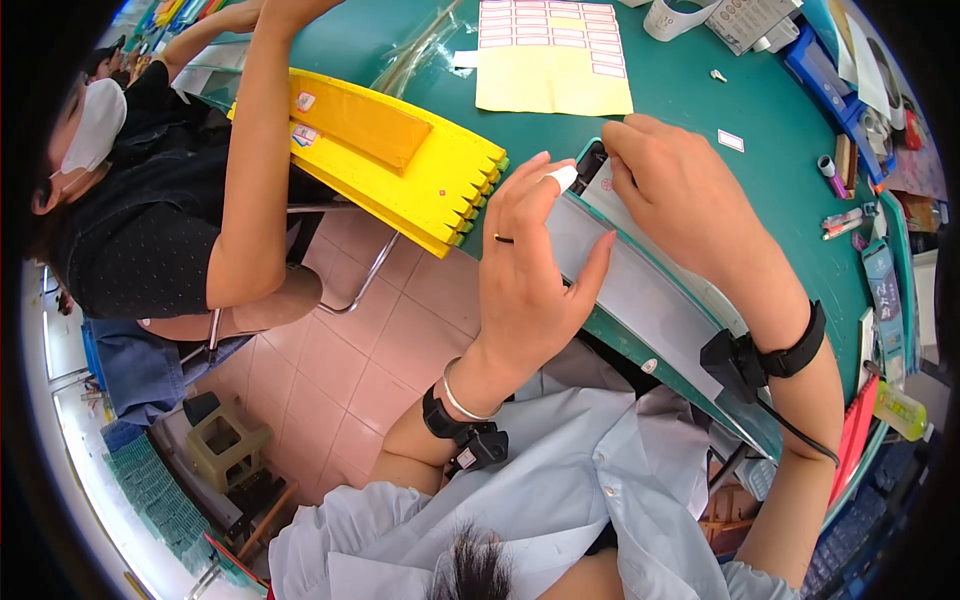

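Observation:
A long flat tray-like thing (pixel 650 262) with a clear or whitish surface, teal edges and a black end piece lies along the near edge of the green table. My right hand (pixel 690 195) is over its far end, fingers curled and thumb tucked in at the black piece; what they pinch is hidden. To the left, my left hand (pixel 530 250) is raised beside the tray, fingers stretched and thumb apart. A small white piece (pixel 563 177) sits on one fingertip; whether it is a label or a wrap I cannot tell. Beyond lies a yellow sheet of red-bordered labels (pixel 555 90).
A yellow notched panel (pixel 400 160) juts over the table's left edge, beside a seated person (pixel 150 220) whose arms reach forward. One loose label (pixel 731 141) and a small metal piece (pixel 718 76) lie on the table (pixel 680 90). A white roll (pixel 672 20), blue bin (pixel 830 90) and markers (pixel 832 177) stand right.

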`<state>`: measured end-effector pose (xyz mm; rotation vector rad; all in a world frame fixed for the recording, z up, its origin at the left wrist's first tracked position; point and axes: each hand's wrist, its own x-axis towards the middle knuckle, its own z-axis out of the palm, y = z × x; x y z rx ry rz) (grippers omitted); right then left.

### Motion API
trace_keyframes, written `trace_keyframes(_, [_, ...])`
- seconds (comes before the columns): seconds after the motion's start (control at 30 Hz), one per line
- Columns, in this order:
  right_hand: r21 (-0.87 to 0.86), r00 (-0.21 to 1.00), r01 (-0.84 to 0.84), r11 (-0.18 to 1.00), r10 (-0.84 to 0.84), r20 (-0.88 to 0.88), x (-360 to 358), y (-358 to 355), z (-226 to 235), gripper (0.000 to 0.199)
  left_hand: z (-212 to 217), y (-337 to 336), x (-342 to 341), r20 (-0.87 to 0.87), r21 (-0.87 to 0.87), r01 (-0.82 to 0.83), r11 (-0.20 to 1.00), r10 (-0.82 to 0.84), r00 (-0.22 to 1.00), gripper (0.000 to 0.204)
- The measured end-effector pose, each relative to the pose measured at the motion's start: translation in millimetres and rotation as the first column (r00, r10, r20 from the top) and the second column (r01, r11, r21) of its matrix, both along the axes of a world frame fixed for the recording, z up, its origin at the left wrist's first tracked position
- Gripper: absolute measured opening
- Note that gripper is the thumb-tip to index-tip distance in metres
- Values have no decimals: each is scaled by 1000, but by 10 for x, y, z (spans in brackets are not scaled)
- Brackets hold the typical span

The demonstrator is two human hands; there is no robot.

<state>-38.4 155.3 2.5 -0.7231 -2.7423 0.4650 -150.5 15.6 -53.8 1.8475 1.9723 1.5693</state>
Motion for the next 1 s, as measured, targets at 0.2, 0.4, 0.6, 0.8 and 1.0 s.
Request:
trace_keyframes(0.2, [64, 998, -18, 998, 14, 61, 88, -2, 56, 5, 42, 11, -5, -30, -5, -24, 1000, 24, 999, 57])
trace_keyframes(0.4, [-10, 978, 91, 996, -87, 191, 540, -154, 343, 7, 369, 219, 12, -172, -57, 117, 992, -125, 977, 25])
trace_keyframes(0.6, [-50, 992, 128, 990, -128, 14, 1029, -228, 341, 17, 584, 496, 246, -495, -222, 231, 947, -314, 810, 12])
trace_keyframes(0.8, [-64, 824, 314, 947, -305, -478, 1739, -368, 484, 46, 692, 526, 741, -347, -238, 298, 924, -368, 863, 14])
trace_keyframes(1.0, [-568, 500, 407, 716, -695, -517, 3354, -815, 737, 30, 768, 688, 1272, -330, -213, 440, 873, -488, 808, 14])
